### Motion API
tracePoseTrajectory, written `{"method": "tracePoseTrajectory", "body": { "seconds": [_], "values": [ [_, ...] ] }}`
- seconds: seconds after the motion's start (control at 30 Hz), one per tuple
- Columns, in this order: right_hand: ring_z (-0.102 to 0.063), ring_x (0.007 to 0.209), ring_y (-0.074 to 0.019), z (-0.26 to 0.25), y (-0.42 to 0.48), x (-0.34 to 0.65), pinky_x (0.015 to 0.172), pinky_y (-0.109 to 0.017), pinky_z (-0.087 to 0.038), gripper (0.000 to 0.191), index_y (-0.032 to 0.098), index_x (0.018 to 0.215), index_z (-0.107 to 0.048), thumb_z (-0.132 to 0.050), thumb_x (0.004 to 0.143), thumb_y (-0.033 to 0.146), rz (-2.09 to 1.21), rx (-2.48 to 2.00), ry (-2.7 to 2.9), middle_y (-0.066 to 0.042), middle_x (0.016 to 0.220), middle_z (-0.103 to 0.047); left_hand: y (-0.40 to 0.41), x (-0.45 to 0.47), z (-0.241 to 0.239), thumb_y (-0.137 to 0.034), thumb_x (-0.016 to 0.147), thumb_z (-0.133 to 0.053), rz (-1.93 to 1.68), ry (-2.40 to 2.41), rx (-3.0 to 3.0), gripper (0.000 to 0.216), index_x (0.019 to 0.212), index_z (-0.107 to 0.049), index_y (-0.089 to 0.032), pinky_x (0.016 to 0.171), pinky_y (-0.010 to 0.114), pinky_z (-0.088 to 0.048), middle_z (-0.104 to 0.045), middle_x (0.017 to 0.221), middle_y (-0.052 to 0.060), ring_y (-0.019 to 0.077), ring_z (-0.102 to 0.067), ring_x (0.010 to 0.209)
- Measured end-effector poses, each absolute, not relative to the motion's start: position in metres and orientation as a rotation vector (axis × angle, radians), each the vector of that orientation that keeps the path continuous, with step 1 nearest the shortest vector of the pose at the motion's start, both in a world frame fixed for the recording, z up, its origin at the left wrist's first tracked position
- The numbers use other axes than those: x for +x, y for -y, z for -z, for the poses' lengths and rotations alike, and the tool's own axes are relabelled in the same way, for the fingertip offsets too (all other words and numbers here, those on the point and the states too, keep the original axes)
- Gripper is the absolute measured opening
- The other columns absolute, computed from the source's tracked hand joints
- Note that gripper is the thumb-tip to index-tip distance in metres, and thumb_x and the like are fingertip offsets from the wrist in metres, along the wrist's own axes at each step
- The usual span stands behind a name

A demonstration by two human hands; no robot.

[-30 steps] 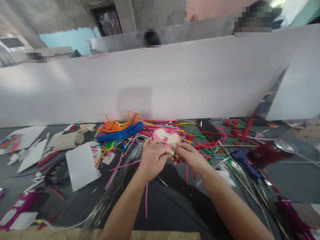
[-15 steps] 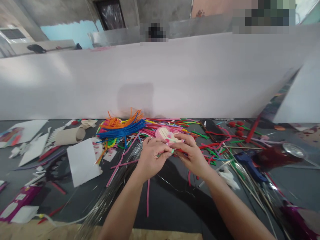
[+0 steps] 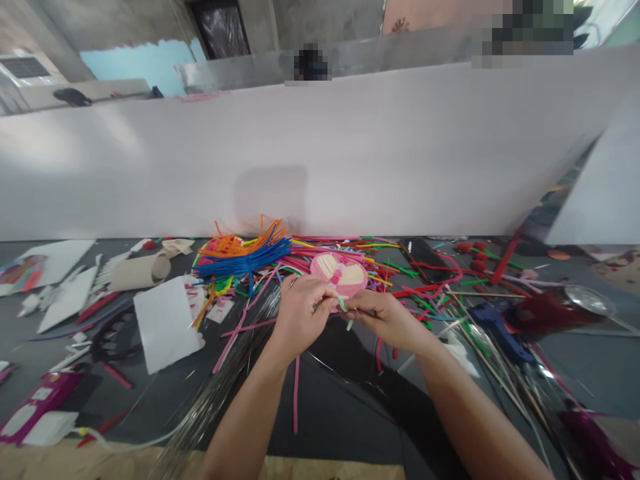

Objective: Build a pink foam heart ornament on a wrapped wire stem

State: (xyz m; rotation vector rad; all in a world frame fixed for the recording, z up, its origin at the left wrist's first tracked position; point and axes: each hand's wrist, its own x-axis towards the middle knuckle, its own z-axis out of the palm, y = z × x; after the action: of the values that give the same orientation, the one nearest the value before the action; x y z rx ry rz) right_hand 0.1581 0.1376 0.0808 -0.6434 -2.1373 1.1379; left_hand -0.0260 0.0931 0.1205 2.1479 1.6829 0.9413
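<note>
A pink-rimmed, cream-filled pipe-cleaner flower point(image 3: 351, 277) faces up over the middle of the table, with a darker pink fuzzy centre between its rounded lobes. My left hand point(image 3: 306, 312) is closed around its lower side, thumb and fingers pressed together. A pale green pipe cleaner point(image 3: 349, 325) sticks out below the flower. My right hand point(image 3: 383, 316) pinches this green strand close to the left fingertips. What lies under the left fingers is hidden.
Blue bundled pipe cleaners point(image 3: 245, 258) and orange ones lie behind on the left. Thin wires point(image 3: 215, 387) run beneath my left arm. A blue glue gun point(image 3: 503, 331) and a dark red can point(image 3: 545, 310) are on the right. A white panel point(image 3: 320, 160) stands along the back.
My right hand has moved down off the flower's lobes to the green strand, so more of the flower shows. The left hand stays nearly in place.
</note>
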Motion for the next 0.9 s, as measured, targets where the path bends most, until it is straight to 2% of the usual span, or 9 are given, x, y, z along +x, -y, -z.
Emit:
{"method": "tracePoseTrajectory", "body": {
  "seconds": [0.1,0.2,0.33,0.53,0.63,0.73,0.8,0.9],
  "values": [
    [-0.062,0.076,-0.0141,-0.076,-0.140,0.158,0.071,-0.025,-0.048,0.016,0.023,0.097,-0.069,-0.056,0.087,0.024,-1.130,-0.654,2.123,-0.001,0.083,-0.070,-0.095,-0.027,-0.120,-0.024,0.083,-0.057,-0.879,-1.599,2.113,0.012,0.076,-0.068,-0.023,0.085,0.031,-0.039,-0.071,0.082,0.001,0.0172,-0.061,0.082],
    [-0.063,0.077,-0.0147,-0.074,-0.141,0.158,0.072,-0.027,-0.049,0.019,0.024,0.099,-0.069,-0.054,0.088,0.024,-1.106,-0.661,2.148,-0.002,0.084,-0.070,-0.096,-0.028,-0.118,-0.025,0.083,-0.057,-0.888,-1.568,2.110,0.013,0.076,-0.068,-0.023,0.084,0.030,-0.039,-0.071,0.084,0.002,0.0173,-0.061,0.083],
    [-0.062,0.093,-0.0180,-0.081,-0.141,0.161,0.083,-0.034,-0.050,0.023,0.023,0.109,-0.064,-0.053,0.088,0.025,-0.929,-0.753,2.064,-0.006,0.102,-0.067,-0.097,-0.030,-0.116,-0.025,0.082,-0.056,-0.910,-1.584,2.068,0.015,0.073,-0.068,-0.021,0.079,0.030,-0.042,-0.071,0.080,0.003,0.0175,-0.062,0.079],
    [-0.045,0.118,-0.0266,-0.098,-0.128,0.159,0.096,-0.048,-0.043,0.016,0.025,0.092,-0.070,-0.056,0.086,0.023,-0.463,-0.734,2.162,-0.009,0.120,-0.057,-0.100,-0.031,-0.115,-0.022,0.079,-0.056,-0.930,-1.725,1.983,0.013,0.073,-0.067,-0.021,0.078,0.030,-0.043,-0.071,0.081,0.003,0.0187,-0.062,0.082],
    [-0.034,0.127,-0.0321,-0.099,-0.116,0.152,0.099,-0.054,-0.040,0.026,0.021,0.107,-0.066,-0.053,0.084,0.017,-0.291,-0.804,2.294,-0.012,0.134,-0.048,-0.099,-0.029,-0.115,-0.021,0.079,-0.056,-0.946,-1.760,1.983,0.012,0.072,-0.066,-0.020,0.079,0.030,-0.043,-0.070,0.079,0.002,0.0182,-0.062,0.081],
    [-0.030,0.130,-0.0354,-0.093,-0.110,0.144,0.101,-0.058,-0.037,0.034,0.017,0.116,-0.060,-0.054,0.082,0.015,-0.223,-0.899,2.349,-0.015,0.139,-0.042,-0.098,-0.028,-0.115,-0.020,0.079,-0.055,-0.980,-1.736,1.995,0.015,0.068,-0.064,-0.020,0.078,0.029,-0.043,-0.069,0.075,0.001,0.0167,-0.062,0.076],
    [-0.029,0.130,-0.0363,-0.088,-0.109,0.141,0.101,-0.059,-0.037,0.028,0.017,0.108,-0.064,-0.056,0.081,0.016,-0.220,-0.927,2.330,-0.014,0.138,-0.043,-0.097,-0.028,-0.115,-0.020,0.080,-0.055,-1.000,-1.702,1.996,0.017,0.066,-0.064,-0.020,0.077,0.028,-0.044,-0.070,0.076,0.001,0.0164,-0.062,0.077],
    [-0.031,0.128,-0.0354,-0.083,-0.112,0.140,0.099,-0.059,-0.038,0.011,0.019,0.086,-0.067,-0.058,0.081,0.017,-0.252,-0.910,2.267,-0.012,0.135,-0.046,-0.097,-0.030,-0.115,-0.022,0.080,-0.056,-0.971,-1.676,2.007,0.017,0.066,-0.066,-0.020,0.079,0.028,-0.044,-0.071,0.080,0.001,0.0171,-0.062,0.080]
  ]
}}
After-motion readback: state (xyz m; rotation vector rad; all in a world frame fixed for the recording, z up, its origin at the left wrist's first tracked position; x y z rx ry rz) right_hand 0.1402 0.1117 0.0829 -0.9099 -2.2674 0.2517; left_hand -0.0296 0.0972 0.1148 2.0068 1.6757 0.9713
